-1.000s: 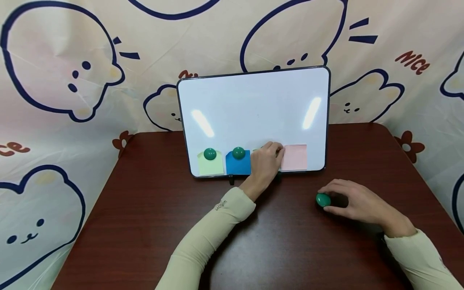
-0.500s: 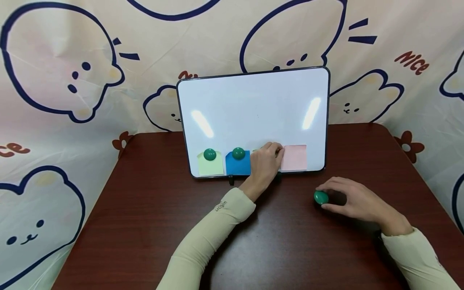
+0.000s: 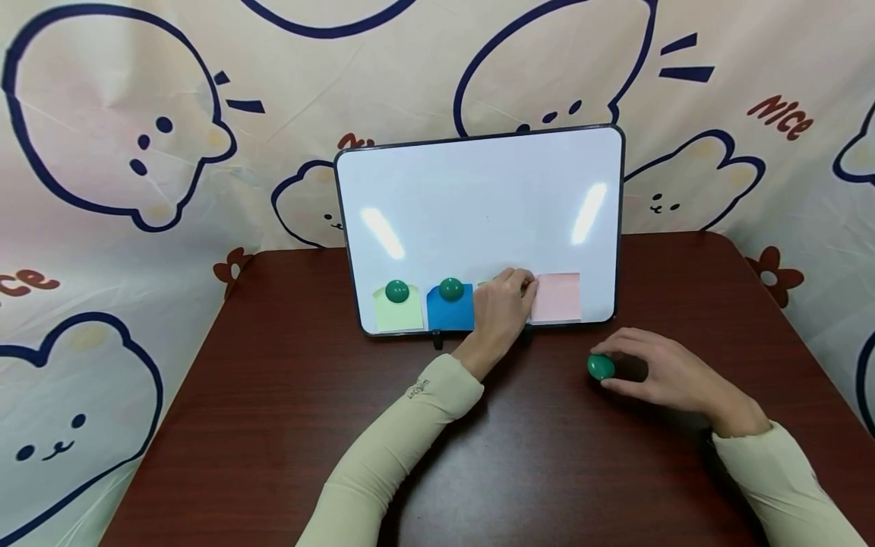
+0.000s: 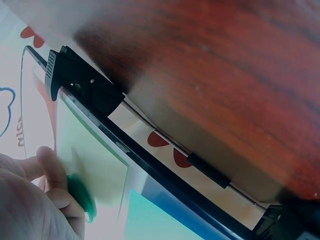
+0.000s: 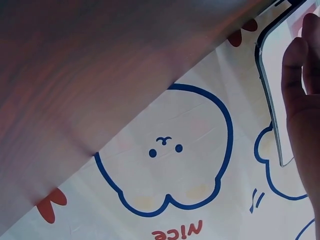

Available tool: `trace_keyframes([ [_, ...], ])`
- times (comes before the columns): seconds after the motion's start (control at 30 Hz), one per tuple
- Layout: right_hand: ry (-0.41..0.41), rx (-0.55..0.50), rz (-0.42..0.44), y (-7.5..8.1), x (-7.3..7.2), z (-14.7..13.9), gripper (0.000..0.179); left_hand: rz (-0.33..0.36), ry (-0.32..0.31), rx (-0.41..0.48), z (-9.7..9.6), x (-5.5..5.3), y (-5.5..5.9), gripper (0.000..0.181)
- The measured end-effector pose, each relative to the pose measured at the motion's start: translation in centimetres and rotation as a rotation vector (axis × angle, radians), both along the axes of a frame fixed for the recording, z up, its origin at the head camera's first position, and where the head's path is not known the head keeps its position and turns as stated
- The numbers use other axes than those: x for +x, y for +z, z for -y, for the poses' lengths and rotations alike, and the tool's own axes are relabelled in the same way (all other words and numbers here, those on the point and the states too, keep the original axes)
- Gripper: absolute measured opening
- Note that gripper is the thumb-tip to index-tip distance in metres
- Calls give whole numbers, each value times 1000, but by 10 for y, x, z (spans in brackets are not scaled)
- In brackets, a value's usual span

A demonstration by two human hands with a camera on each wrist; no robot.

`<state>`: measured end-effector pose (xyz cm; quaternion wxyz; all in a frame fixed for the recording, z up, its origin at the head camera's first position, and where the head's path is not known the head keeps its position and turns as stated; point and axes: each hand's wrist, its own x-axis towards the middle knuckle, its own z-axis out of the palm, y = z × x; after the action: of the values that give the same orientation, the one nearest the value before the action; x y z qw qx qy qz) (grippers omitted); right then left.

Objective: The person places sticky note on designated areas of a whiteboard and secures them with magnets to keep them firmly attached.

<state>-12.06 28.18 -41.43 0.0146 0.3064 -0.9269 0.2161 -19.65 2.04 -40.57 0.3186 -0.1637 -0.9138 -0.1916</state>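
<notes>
At the whiteboard's lower edge, my left hand point(image 3: 501, 305) pinches a green round magnet point(image 4: 81, 196) against a pale green note point(image 4: 95, 155); in the head view this hand hides most of both. My right hand point(image 3: 661, 372) pinches another green round magnet point(image 3: 601, 367) between thumb and fingers, low over the table to the right of the board. A pink note point(image 3: 556, 297) lies on the whiteboard point(image 3: 478, 205) just right of my left hand. To its left, a blue note point(image 3: 449, 313) and a light green note point(image 3: 399, 315) each have a green magnet point(image 3: 451, 289) near the top.
The whiteboard leans upright at the back of the dark brown table point(image 3: 547, 471), on black stand clips point(image 4: 82, 82) along its bottom frame. A curtain point(image 3: 137, 289) printed with cartoon bears hangs behind and beside the table.
My right hand has moved slightly left and toward the whiteboard with its magnet. My left hand has stayed in place at the pale green note.
</notes>
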Motion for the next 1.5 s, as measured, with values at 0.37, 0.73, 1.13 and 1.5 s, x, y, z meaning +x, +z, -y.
trace_keyframes([
  [0.37, 1, -5, -2, 1, -4, 6, 41, 9, 3, 4, 0, 1, -1, 15],
  [0.73, 30, -39, -51, -4, -8, 11, 41, -10, -4, 5, -1, 1, -4, 15],
  [1.13, 51, -62, -59, 1, -17, 20, 43, -12, 5, 0, -1, 0, -3, 15],
  [1.5, 34, -97, -104, 4, -25, 29, 47, 21, 17, -13, -1, 1, -1, 16],
])
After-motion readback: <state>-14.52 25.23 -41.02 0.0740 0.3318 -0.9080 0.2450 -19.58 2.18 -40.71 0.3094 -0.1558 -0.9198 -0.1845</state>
